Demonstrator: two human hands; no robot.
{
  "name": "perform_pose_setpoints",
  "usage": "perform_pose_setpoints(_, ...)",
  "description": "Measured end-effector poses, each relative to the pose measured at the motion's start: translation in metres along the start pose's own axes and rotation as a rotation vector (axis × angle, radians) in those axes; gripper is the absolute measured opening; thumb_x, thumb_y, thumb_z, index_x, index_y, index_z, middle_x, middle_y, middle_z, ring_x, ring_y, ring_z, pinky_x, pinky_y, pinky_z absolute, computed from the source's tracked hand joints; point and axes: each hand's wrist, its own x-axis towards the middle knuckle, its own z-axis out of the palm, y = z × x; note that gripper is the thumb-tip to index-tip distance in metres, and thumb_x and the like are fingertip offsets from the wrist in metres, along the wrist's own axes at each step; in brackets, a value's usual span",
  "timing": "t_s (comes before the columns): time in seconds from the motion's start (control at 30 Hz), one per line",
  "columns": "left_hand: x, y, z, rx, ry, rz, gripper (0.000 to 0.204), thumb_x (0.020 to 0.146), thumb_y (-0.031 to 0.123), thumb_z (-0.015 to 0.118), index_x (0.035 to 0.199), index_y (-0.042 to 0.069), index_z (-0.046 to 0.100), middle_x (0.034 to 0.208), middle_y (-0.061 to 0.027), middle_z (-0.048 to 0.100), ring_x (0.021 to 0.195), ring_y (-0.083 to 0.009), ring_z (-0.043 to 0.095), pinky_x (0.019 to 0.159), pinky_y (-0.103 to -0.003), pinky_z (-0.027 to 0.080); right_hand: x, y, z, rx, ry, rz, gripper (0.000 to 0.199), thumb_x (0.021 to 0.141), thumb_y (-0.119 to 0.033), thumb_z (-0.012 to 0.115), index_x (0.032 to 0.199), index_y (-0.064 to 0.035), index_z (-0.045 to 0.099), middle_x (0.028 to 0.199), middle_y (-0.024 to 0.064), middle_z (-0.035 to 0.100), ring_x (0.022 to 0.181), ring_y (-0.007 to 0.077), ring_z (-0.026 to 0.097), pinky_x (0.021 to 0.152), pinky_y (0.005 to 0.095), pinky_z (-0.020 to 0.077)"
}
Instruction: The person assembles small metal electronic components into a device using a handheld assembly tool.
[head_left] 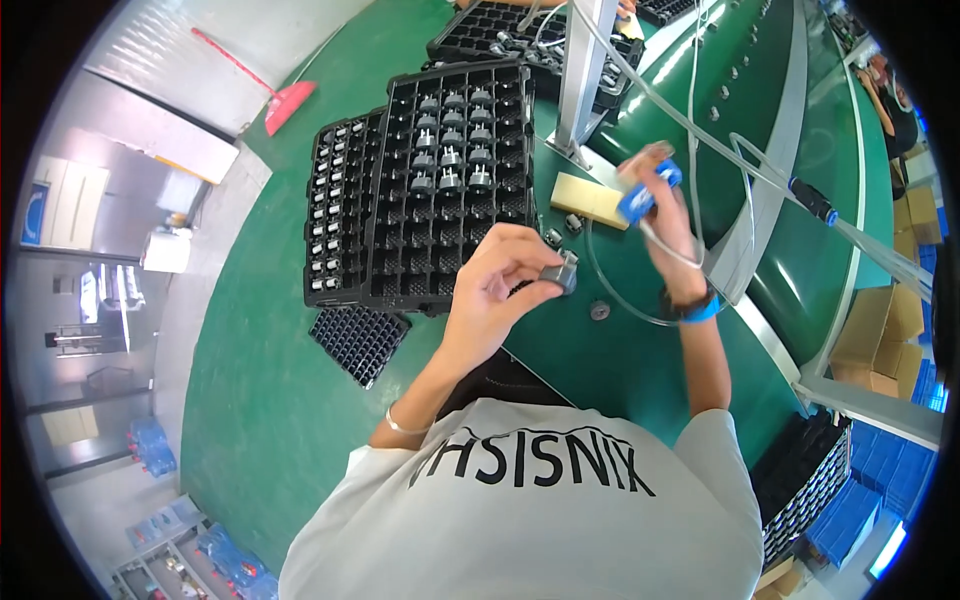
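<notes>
My left hand point(492, 290) is closed, pinching a small grey plug-like part point(566, 274) between thumb and fingertips above the green worktop. To the right, my right hand point(662, 215) is raised and wrapped round a blue hand tool point(640, 196). The tool is blurred, so its exact kind cannot be told; a thin pale tube passes close by it. Just beyond the hands lies a yellow foam block point(590, 200), with a few small grey parts point(573, 223) beside it. One round grey part point(599, 311) rests alone on the worktop, below the part I hold.
Left of my hands stand black compartment trays point(455, 240), the top one partly filled with grey pronged plugs point(450, 156). A smaller black tray point(360, 343) lies nearer. A metal post point(585, 75) rises beyond the foam, beside a green conveyor point(740, 130) carrying parts. Cardboard boxes point(878, 340) stand right.
</notes>
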Motion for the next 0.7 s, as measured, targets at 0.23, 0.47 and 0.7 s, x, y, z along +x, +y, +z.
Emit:
perform_pose_setpoints(0.23,0.005,0.004,0.005,0.106,-0.056,0.056,0.026,0.07,-0.011,0.065,0.095,-0.003,0.062,0.096,-0.009,0.051,0.086,-0.0168,0.056,0.076,-0.028,0.049,-0.056,-0.016,0.042,0.173,-0.395,0.348,0.043,0.086,-0.032,0.049,0.114,0.0001,0.045,0.103,0.0098,0.055,0.092,0.0153,0.056,0.08,0.027,0.0461)
perform_pose_setpoints(0.47,-0.003,-0.003,0.008,0.221,0.036,0.163,0.027,0.067,-0.005,0.071,0.092,0.001,0.065,0.092,-0.0077,0.056,0.082,-0.0162,0.057,0.072,-0.027,0.049,-0.062,-0.018,0.037,0.101,-0.435,0.329,0.042,0.086,-0.028,0.05,0.117,0.0012,0.044,0.106,0.0101,0.055,0.094,0.0161,0.056,0.083,0.0282,0.046)
perform_pose_setpoints(0.7,-0.007,0.005,0.008,0.431,0.027,0.236,0.032,0.065,-0.008,0.071,0.094,-0.002,0.061,0.097,-0.011,0.055,0.088,-0.0181,0.056,0.075,-0.028,0.049,-0.074,-0.018,0.04,0.076,-0.442,0.29,0.043,0.087,-0.027,0.051,0.119,-0.0003,0.044,0.109,0.0106,0.053,0.097,0.017,0.055,0.084,0.0298,0.0455)
